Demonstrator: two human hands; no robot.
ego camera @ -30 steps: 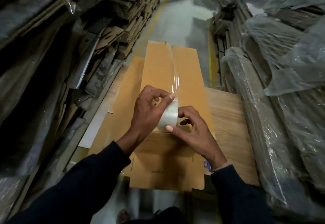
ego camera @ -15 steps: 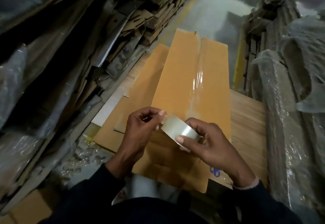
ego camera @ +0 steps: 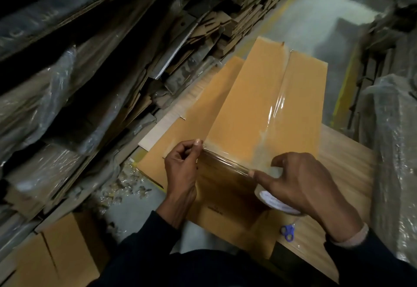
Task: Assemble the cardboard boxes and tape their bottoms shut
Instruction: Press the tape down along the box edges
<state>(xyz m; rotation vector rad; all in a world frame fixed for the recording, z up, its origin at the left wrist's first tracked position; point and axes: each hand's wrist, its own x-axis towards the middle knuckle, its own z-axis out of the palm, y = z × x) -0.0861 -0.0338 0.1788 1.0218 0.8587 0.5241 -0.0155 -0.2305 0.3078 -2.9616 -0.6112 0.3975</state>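
A long cardboard box [ego camera: 259,97] lies flat on a wooden tabletop [ego camera: 345,158]. It runs from the near middle toward the far right. Its two long flaps meet in a line down the middle, and a shiny strip of clear tape [ego camera: 276,108] runs along that line.

The left hand [ego camera: 181,167] pinches the loose end of the tape between thumb and finger, at the near left edge of the box. The right hand [ego camera: 302,183] grips the tape roll [ego camera: 274,198], with fingers curled around it. A clear band of tape is pulled tight between the two hands, across the near end of the box. Both arms wear dark sleeves [ego camera: 144,253].

A flat piece of cardboard [ego camera: 198,115] lies under the box on its left side. Something small and blue [ego camera: 287,232] sits on the tabletop near the right wrist; it is too blurry to tell what it is.

On the left, big stacks of flat cardboard [ego camera: 203,31] lean together, some under plastic wrap [ego camera: 49,97]. Another brown box [ego camera: 56,255] sits low at the near left. More wrapped bundles [ego camera: 392,128] stand on the right. The grey floor [ego camera: 316,22] with a yellow line is far away.
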